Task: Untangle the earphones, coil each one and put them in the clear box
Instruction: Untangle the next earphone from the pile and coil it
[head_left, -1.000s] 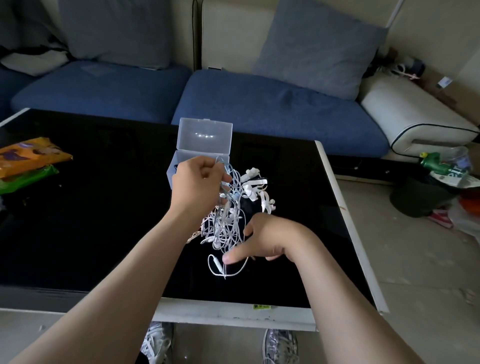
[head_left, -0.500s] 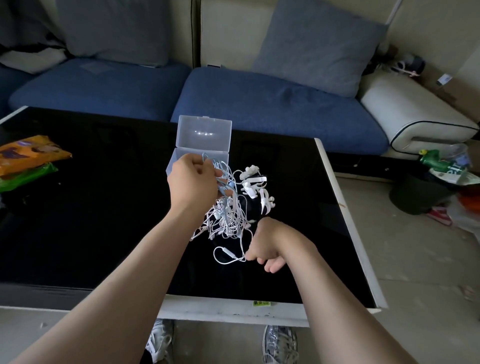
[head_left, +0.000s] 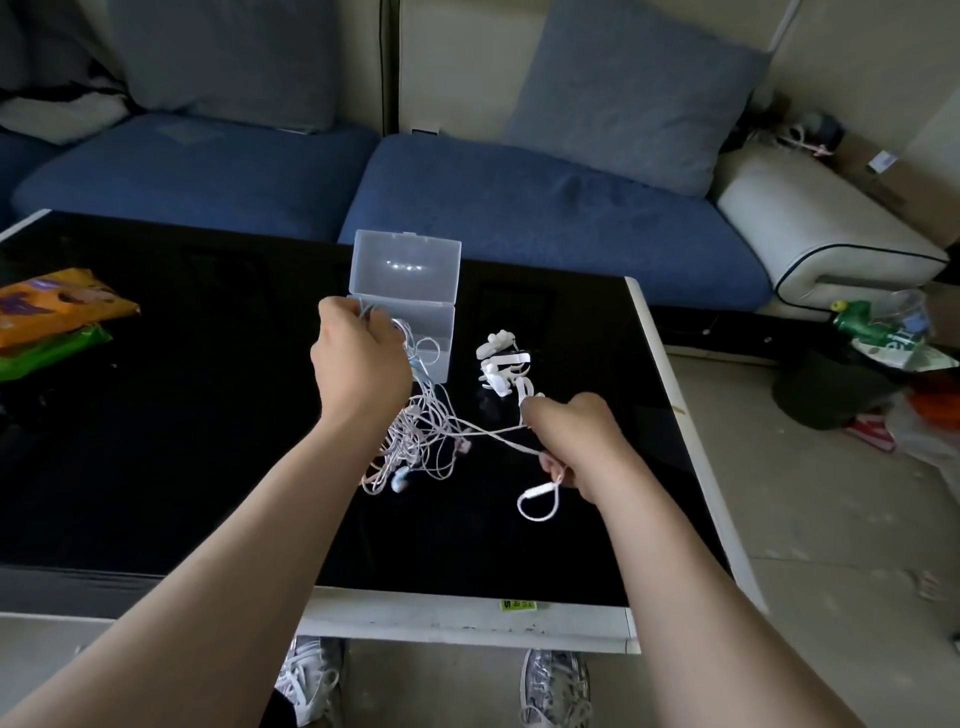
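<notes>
Right hand (head_left: 576, 441) has swung out toward the table's right edge since half a second ago, drawing one thin white cord taut from the tangle. It is closed in a fist on that cord; a loop with an inline remote dangles below. Left hand (head_left: 361, 364) is closed, pinching the top of the earphone tangle (head_left: 421, 441), which hangs limp and stringy, touching the glossy black table (head_left: 156, 441) mid-surface. Clear box (head_left: 410, 312), lid upright, stands just behind that hand, partly hidden. White clips (head_left: 504, 364) lie beside it. Snack packets (head_left: 52, 317) at the left edge.
</notes>
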